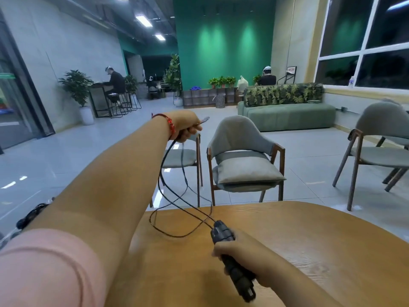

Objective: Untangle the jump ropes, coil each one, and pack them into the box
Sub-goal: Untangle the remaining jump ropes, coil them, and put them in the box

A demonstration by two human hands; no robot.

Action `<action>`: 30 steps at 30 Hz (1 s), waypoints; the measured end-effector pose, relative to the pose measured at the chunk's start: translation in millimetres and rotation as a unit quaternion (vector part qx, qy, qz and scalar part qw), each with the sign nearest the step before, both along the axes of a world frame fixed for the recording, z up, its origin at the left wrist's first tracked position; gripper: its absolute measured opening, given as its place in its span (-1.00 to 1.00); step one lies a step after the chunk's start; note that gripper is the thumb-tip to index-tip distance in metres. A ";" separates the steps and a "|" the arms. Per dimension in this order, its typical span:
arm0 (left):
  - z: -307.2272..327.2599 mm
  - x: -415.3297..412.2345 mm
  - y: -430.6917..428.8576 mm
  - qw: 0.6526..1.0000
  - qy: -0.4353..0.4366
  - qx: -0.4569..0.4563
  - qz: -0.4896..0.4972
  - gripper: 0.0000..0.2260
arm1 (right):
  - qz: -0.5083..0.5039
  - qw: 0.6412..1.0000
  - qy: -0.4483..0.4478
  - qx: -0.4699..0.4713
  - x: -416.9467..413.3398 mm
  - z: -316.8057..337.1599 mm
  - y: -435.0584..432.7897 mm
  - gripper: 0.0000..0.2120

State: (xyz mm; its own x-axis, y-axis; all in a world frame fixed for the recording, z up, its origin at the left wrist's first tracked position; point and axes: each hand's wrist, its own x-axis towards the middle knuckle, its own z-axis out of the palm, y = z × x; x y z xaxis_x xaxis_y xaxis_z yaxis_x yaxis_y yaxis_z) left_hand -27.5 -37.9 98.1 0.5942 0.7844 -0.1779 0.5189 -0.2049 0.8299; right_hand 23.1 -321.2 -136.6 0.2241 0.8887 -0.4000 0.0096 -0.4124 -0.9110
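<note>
Cord, thin and black, of a jump rope (163, 171) hangs in several slack strands between the person's two hands. The left hand (187, 127), with a red beaded bracelet (170, 125) at the wrist and a pink sleeve (44, 269) on the upper arm, is stretched forward and raised beyond the far edge of the round light-wood table (309, 251). Its fingers are curled around the cord, and a short bight of cord sticks out past the thumb.

The right hand (240, 254) is low over the table, fingers wrapped tightly round the black ribbed jump-rope handle (222, 234). Whether that is one handle or two held together, I cannot tell. The handle's long axis runs diagonally: the butt end points back toward the person and to the right, while the cord end points away and to the left, toward the raised hand.

From that end the strands climb steeply up and left, so the rope as a whole lies along the same diagonal. One loop sags down near the table's left edge; whether it touches the wood is unclear.

A grey upholstered wooden-legged chair (241, 138) with a cushion stands just behind the table.
</note>
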 end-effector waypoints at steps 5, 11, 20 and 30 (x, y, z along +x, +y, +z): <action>-36.4 -8.8 -9.6 0.994 0.038 0.107 -0.007 -0.72 | -0.015 0.999 0.032 -0.001 -3.2 -15.4 4.4 -0.40; -139.7 -43.7 -8.6 0.980 0.172 0.080 0.059 -0.68 | -0.067 0.995 0.069 0.025 -9.3 -27.1 13.4 -0.46; -211.2 -77.8 -87.2 0.991 0.086 -0.093 0.040 -0.30 | -0.120 0.983 0.067 0.125 -10.5 -32.3 59.8 -0.52; -234.7 -76.3 -106.7 0.975 -0.142 -0.059 -0.160 -0.64 | -0.264 0.931 0.076 0.240 17.0 -25.9 118.4 -0.58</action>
State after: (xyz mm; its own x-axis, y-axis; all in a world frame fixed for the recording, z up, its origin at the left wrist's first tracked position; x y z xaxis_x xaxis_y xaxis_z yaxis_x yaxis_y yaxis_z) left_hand -103.9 -144.6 -136.7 0.8432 0.5354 -0.0488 0.1909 -0.2134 0.9581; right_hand 40.2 -202.8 -162.5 0.6537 0.7552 -0.0482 -0.2227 0.1311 -0.9660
